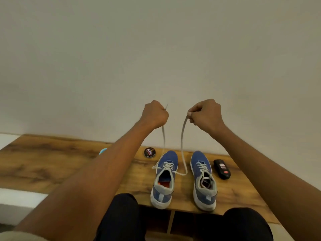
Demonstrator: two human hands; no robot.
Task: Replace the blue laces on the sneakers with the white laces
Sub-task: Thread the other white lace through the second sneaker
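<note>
Two blue shoes sit side by side on a wooden table (pixel 52 162), heels toward the person. The left shoe (pixel 165 178) has a white lace (pixel 182 136) through its holes. Both ends of the lace rise high above this shoe. The left hand (pixel 154 114) is curled tight around one end. The right hand (pixel 205 113) pinches the other end. The right shoe (pixel 204 180), just beside the left shoe, has white laces too. A round tin (pixel 149 152) lies behind the left shoe, and a black bottle (pixel 222 169) lies past the right shoe.
</note>
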